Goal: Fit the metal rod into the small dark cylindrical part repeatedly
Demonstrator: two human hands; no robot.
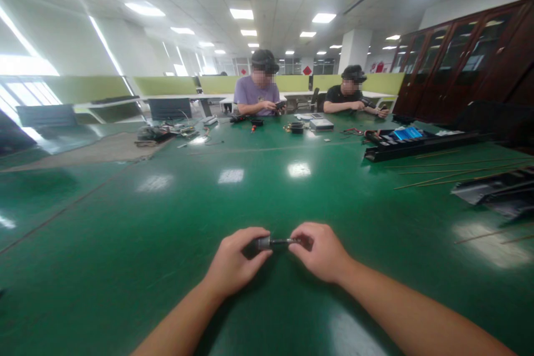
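Low over the green tabletop, a small grey cylinder (263, 242) is pinched between the thumb and fingers of my left hand (237, 258). A thin dark rod (280, 242) runs from it to the right, lying level. My right hand (320, 250) has its thumb and fingertips closed on the rod's other end, which they partly hide. Whether rod and cylinder are one piece or two, I cannot tell, and their exact kind is too small to make out.
Across the green table (187, 194) two people sit handling dark objects. Electronic parts (156, 132) lie at the far left, with a grey box (321, 124) farther right. Black metal channels (417, 144) and thin rods (446, 169) lie on the right.
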